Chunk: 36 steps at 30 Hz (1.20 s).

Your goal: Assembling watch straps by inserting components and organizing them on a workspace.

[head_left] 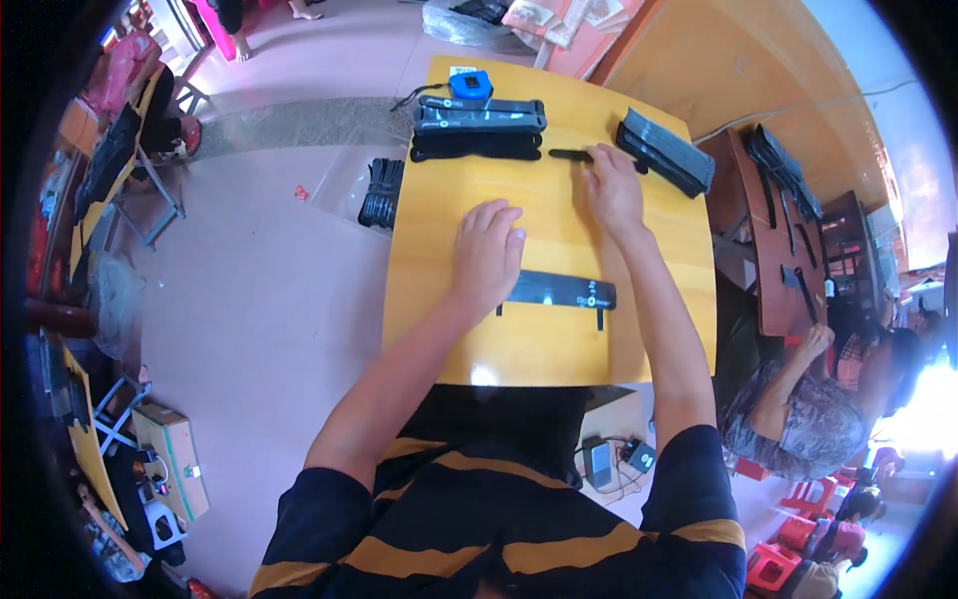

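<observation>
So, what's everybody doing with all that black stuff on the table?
One person is working at a yellow table. Their right hand is at a thin black strip. Their left hand is by one end of a flat dark packet; I can't tell if it touches. Farther back are two piles of dark packets, one left and one right.
</observation>
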Each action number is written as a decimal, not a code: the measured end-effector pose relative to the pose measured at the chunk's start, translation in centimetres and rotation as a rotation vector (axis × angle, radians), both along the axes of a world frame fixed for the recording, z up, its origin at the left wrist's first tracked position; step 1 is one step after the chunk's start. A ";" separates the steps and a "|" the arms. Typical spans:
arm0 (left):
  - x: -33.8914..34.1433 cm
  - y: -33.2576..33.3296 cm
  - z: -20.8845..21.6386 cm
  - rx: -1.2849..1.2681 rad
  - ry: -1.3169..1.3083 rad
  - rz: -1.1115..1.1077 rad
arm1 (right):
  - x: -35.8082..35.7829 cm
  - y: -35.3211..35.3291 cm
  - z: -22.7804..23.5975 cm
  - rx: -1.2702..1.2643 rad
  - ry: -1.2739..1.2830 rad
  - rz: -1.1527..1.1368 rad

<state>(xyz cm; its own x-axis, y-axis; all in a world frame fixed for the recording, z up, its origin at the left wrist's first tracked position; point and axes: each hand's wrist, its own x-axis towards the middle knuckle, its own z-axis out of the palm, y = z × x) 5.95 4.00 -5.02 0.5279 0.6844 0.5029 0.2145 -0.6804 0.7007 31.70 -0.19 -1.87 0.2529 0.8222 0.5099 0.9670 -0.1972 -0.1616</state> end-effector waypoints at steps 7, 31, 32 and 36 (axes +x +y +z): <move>0.0 -0.2 0.9 0.025 -0.033 -0.009 | 0.8 3.2 -1.7 -0.148 0.009 -0.038; -5.2 -5.5 6.1 -0.137 -0.074 -0.205 | -17.3 -17.7 4.9 0.041 0.808 -0.073; -6.4 -6.8 6.5 -0.312 0.004 -0.322 | -18.4 -18.6 4.7 0.078 0.882 -0.069; -9.3 -10.7 5.5 -0.420 -0.009 -0.471 | -22.3 -21.2 5.0 0.122 0.995 -0.003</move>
